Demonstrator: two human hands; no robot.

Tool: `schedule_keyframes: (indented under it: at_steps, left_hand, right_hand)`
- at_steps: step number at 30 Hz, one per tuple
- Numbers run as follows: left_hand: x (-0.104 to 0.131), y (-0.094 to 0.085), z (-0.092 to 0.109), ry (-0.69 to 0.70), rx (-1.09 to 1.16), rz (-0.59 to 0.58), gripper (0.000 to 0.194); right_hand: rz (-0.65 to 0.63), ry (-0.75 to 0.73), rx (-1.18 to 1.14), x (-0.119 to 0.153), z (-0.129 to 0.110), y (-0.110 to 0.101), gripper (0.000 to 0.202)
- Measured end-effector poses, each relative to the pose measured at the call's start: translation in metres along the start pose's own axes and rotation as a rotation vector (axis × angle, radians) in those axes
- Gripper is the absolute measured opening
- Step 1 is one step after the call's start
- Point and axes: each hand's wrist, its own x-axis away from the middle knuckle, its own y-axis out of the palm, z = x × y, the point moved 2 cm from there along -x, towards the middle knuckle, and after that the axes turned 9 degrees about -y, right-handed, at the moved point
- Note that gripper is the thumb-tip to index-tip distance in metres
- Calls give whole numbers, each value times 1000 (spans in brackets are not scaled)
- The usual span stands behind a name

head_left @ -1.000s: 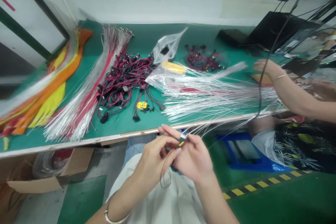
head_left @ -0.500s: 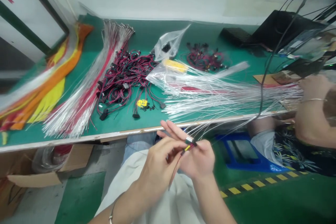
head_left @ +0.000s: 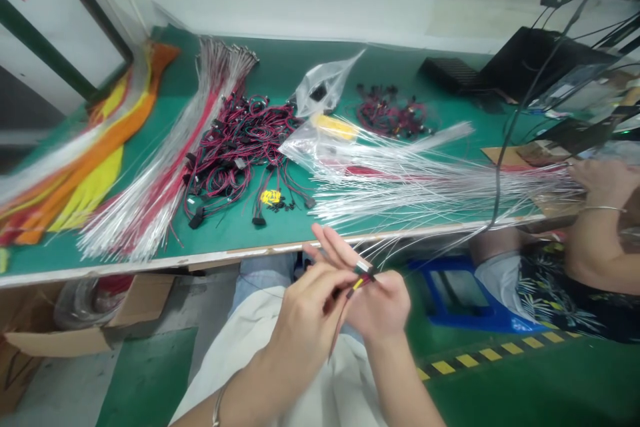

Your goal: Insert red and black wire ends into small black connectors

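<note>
In front of my lap, just below the table edge, my two hands meet over a small wire harness. My left hand (head_left: 310, 310) pinches its thin wires close to a yellow piece (head_left: 357, 285). At the end of the wires sits a black connector (head_left: 365, 271) with a white patch. It lies across my right hand (head_left: 377, 303), held near the thumb, while several fingers stretch out toward the table. The wires trail down below my left fingers. Exactly how the right fingertips grip the connector is partly hidden.
On the green table (head_left: 395, 67) lie red-and-black wire harnesses (head_left: 250, 130), bundles of white and red wires (head_left: 165, 173), plastic bags (head_left: 320, 83) and small yellow parts (head_left: 271, 197). A co-worker's hand (head_left: 603, 180) touches the right-hand wire bundle (head_left: 425, 180). A blue stool (head_left: 430, 293) stands below.
My hands stay together on the harness and have barely shifted. At right, the co-worker's hand and arm have moved slightly. The view has tilted a little.
</note>
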Motion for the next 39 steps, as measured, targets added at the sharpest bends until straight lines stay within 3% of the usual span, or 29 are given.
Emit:
schedule_keyframes:
  at_steps: [5, 13, 19, 27, 29, 34, 36, 39]
  left_hand:
    - [1, 2, 0, 20, 11, 21, 22]
    - [-14, 0, 0, -510, 247, -247, 7]
    - [-16, -5, 4, -373, 96, -163, 3]
    - [-14, -8, 12, -253, 22, -149, 8]
    - [-14, -7, 12, -208, 3, -107, 8]
    - [-17, -2, 8, -189, -13, 12, 8]
    - [-18, 0, 6, -196, 3, 3, 7]
    - [-18, 1, 5, -198, 36, -8, 8]
  right_hand:
    - [72, -41, 141, -2, -3, 5, 59]
    - [-2, 25, 219, -2, -10, 6, 65]
    - [-48, -5, 146, -1, -9, 3, 64]
    - [-110, -21, 95, -2, -9, 4, 64]
    - [-24, -48, 120, -2, -5, 7, 59]
    - [514, -244, 349, 4, 4, 10, 29]
    - [561, -228, 289, 6, 6, 11, 31]
    - [501, -153, 115, 9, 6, 10, 38]
